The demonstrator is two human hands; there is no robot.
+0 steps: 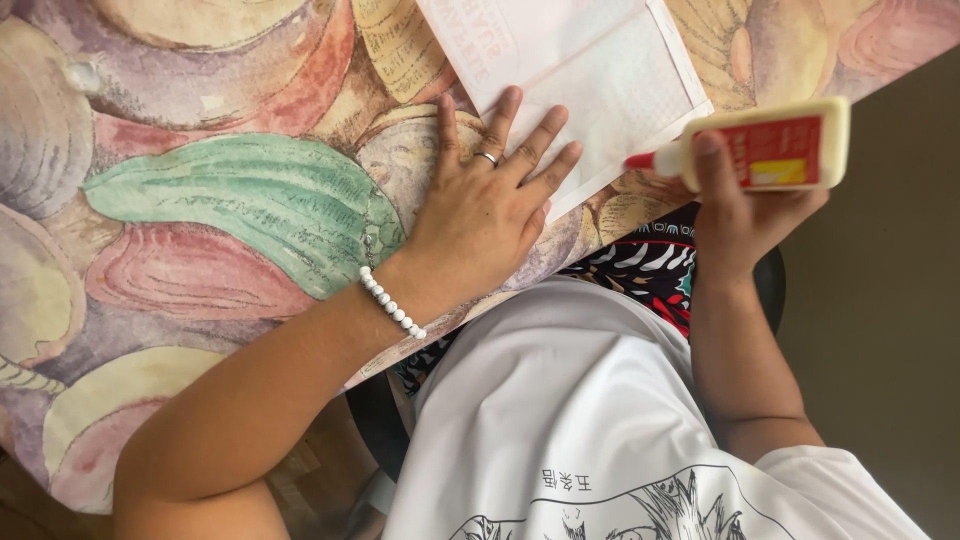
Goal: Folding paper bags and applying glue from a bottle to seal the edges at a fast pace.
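Beside paper point(600, 90), glue bottle point(770, 150) within right grip point(740, 215)

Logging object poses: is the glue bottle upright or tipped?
Tipped: the glue bottle lies sideways in the right hand, red nozzle toward the white paper.

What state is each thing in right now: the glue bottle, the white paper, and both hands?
glue bottle: held on its side, red nozzle pointing at the paper's edge, off the table
white paper: flat on the patterned tablecloth, pinned at its near edge
left hand: flat, fingers spread, pressing on the paper
right hand: closed around the glue bottle
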